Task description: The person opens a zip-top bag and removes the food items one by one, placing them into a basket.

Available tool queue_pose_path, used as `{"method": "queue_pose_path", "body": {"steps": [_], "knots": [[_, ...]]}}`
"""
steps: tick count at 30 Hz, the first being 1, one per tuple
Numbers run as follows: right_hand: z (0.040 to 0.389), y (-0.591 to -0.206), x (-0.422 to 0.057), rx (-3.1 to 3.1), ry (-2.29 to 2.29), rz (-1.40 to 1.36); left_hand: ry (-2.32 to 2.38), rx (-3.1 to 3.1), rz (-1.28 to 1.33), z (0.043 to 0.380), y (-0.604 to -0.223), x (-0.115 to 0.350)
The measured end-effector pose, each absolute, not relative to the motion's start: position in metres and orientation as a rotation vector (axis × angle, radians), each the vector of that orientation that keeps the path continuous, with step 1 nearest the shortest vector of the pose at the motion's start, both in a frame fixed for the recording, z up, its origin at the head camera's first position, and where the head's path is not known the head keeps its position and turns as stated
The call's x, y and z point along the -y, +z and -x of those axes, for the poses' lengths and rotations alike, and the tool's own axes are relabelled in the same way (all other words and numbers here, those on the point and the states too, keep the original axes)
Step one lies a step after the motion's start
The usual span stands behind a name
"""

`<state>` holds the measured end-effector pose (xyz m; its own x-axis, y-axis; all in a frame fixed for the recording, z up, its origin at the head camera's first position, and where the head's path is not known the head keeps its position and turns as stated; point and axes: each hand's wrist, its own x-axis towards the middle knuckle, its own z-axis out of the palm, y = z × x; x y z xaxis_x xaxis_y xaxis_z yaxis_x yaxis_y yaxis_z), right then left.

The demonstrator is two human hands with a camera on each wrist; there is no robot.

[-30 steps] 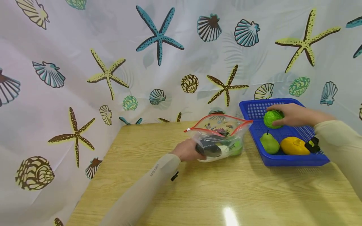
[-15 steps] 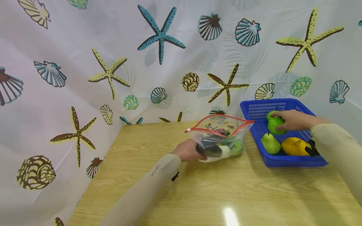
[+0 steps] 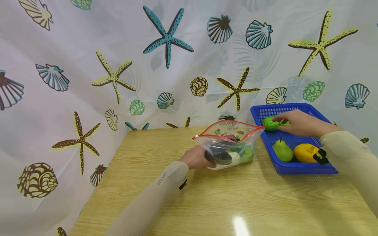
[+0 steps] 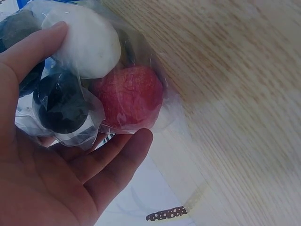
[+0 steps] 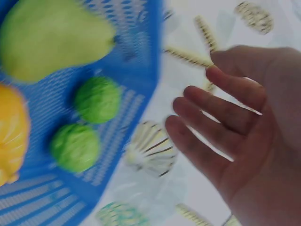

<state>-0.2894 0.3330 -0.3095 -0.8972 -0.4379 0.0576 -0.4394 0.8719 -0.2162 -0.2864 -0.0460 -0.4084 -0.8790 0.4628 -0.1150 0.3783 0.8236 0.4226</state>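
My left hand [image 3: 197, 157] grips the side of a clear zip bag [image 3: 212, 167] with a red seal, standing on the table with its mouth agape. In the left wrist view, the thumb presses the bag over a white round thing [image 4: 87, 44]; fingers support it below. A dark rounded thing [image 4: 61, 103] and a red ball-like thing [image 4: 129, 96] show through the plastic. My right hand [image 3: 302, 123] hovers over the blue basket [image 3: 310, 169], fingers loosely bent and empty. Near its fingertips lie two crinkled green balls [image 5: 98, 100], like small cabbages, apart from the hand in the right wrist view.
A green pear [image 3: 282, 151] and a yellow pumpkin-like thing [image 3: 305, 152] sit in the basket's front part. The basket stands right of the bag on the wooden table [image 3: 224, 200]. Behind hangs a white curtain [image 3: 183, 82] with sea-shell prints.
My right hand has shifted within the basket, first toward me, then back and left. The green balls have moved leftward and now lie side by side. The left hand and bag have stayed put.
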Motion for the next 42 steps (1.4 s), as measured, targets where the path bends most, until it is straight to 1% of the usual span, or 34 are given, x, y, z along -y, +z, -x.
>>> {"method": "queue_pose_path", "body": {"steps": [5,9,12,15,18,24,28,34,42], "knots": [[0.275,-0.284,-0.296,2.801,0.345,-0.756,0.57,-2.797,-0.656,0.287,-0.409,0.045],[0.266,-0.271,-0.266,2.563,0.337,-0.899,0.578,-2.795,-0.648,0.288,-0.41,0.045],[0.26,-0.269,-0.242,2.51,0.337,-1.001,0.589,-2.795,-0.653,0.288,-0.411,0.046],[0.257,-0.271,-0.221,2.568,0.33,-1.095,0.597,-2.794,-0.65,0.288,-0.411,0.045],[0.262,-0.279,-0.206,2.656,0.339,-1.183,0.6,-2.788,-0.636,0.288,-0.41,0.046],[0.278,-0.295,-0.186,2.832,0.386,-1.322,0.59,-2.79,-0.642,0.288,-0.411,0.046],[0.283,-0.302,-0.176,2.934,0.339,-1.407,0.577,-2.792,-0.653,0.288,-0.41,0.046],[0.282,-0.307,-0.165,3.025,0.31,-1.484,0.563,-2.787,-0.635,0.287,-0.41,0.045],[0.277,-0.311,-0.157,3.112,0.316,-1.46,0.577,-2.774,-0.622,0.286,-0.41,0.045]]}}
